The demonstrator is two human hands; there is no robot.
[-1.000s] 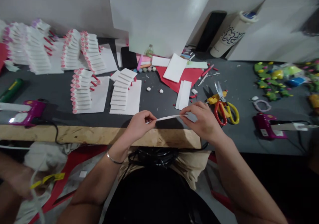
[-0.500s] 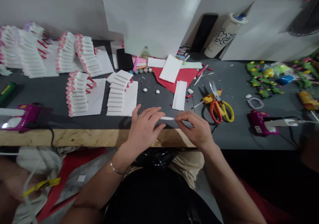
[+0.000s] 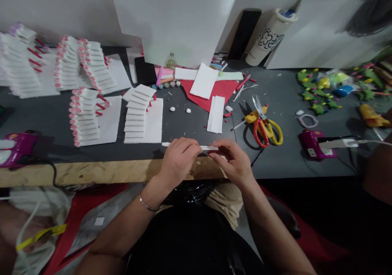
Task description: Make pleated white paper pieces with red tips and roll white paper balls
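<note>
My left hand [image 3: 179,160] is closed, thumb and fingers pinching a thin white strip [image 3: 208,147] above the table's front edge. One end of the strip sticks out to the left, past the knuckles. My right hand [image 3: 233,160] grips the other end between thumb and fingers. Just beyond my hands, several flat white strips [image 3: 215,115] lie stacked. Two small white lumps [image 3: 188,111] sit on the dark table. Left of them is a white card [image 3: 156,122] carrying a fanned row of white folded pieces [image 3: 135,123] with small red sticks.
Scissors [image 3: 263,130] with red and yellow handles lie right of my hands. More rows of white pieces with pink ends [image 3: 84,118] stand at the left. A purple power socket [image 3: 317,144] is at the right. Behind are a white tumbler [image 3: 268,38] and red sheet [image 3: 225,91].
My left fingers have closed onto the white strip, whose left end now shows beyond the hand. My right hand's grip has shifted slightly. The view has turned a little to the right.
</note>
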